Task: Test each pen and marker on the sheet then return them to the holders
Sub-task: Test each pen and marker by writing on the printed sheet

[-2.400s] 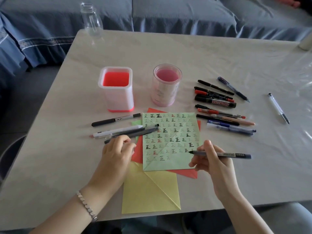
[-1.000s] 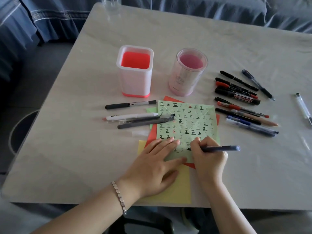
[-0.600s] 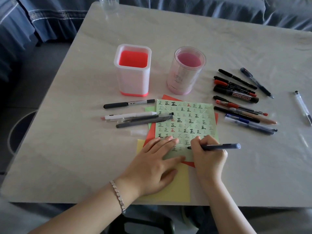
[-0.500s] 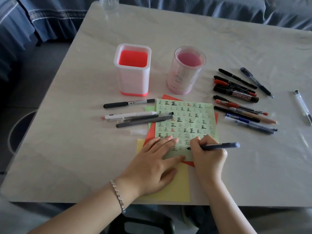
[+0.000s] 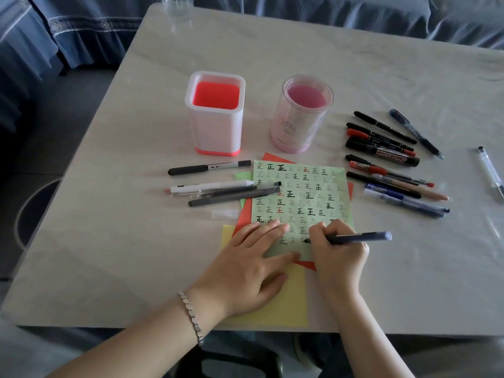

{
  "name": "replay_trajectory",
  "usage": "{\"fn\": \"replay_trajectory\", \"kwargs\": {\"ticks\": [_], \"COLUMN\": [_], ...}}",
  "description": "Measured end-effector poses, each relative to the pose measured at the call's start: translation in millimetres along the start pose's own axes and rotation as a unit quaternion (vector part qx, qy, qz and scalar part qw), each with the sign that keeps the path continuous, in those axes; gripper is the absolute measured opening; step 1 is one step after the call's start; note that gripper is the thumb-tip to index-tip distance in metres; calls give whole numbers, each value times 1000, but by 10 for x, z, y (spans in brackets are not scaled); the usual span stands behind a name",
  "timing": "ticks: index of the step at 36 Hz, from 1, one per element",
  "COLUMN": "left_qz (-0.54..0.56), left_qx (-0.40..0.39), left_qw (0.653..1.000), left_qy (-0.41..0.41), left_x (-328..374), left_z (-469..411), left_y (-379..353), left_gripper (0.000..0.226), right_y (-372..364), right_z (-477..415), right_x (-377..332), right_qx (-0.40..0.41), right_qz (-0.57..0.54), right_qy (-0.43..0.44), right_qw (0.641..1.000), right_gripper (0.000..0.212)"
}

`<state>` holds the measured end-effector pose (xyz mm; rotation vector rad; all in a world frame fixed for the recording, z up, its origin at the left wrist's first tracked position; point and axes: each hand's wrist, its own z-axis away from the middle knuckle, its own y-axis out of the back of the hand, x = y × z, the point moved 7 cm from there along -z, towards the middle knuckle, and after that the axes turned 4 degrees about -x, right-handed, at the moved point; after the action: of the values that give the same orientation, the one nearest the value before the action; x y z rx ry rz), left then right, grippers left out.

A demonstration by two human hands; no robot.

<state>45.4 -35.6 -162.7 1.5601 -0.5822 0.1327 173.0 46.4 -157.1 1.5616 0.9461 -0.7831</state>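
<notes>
the left hand (image 5: 253, 264) lies flat and open on the green sheet (image 5: 300, 197) at frame centre, likely to stop it sliding. the right hand (image 5: 336, 251) grips a dark pen (image 5: 357, 238), tip on the sheet's lower rows. both holders (image 5: 215, 115) stand empty above; untested pens (image 5: 392, 170) probably wait at right, with tested ones likely at left.

right hand (image 5: 338, 252) gripped dark pen (image 5: 357, 238), tip on green sheet (image 5: 300, 197) | left hand (image 5: 245, 268) flat at sheet's 7 o'clock corner
</notes>
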Motion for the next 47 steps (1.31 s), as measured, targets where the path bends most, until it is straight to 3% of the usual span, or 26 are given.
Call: {"fn": "replay_trajectory", "kwargs": {"ticks": [17,24,32,39,44,47], "left_qz": [-4,-9,19,-43,-109,-94], "left_qx": [-5,-1,38,162,151,140], "left_qw": [1000,1000,999,975,973,976], "left_qy": [0,-9,-9,145,136,139], "left_x": [-11,-10,-12,-387,-544,-608], "left_z": [-1,-1,17,118,119,118], "left_y": [-14,-23,55,430,512,504], "left_gripper": [35,34,34,31,15,22], "right_y": [-33,31,128,362,512,543], "right_z": [7,0,0,-20,-48,-51], "right_x": [-41,-9,39,-7,-42,-57], "right_qx": [-28,11,37,-4,-56,-87], "right_qz": [5,42,-94,-124,-105,-108], "right_qy": [10,-14,-89,-117,-121,-128], "right_qw": [1000,999,991,985,985,982], "right_gripper": [31,27,37,24,21,18]}}
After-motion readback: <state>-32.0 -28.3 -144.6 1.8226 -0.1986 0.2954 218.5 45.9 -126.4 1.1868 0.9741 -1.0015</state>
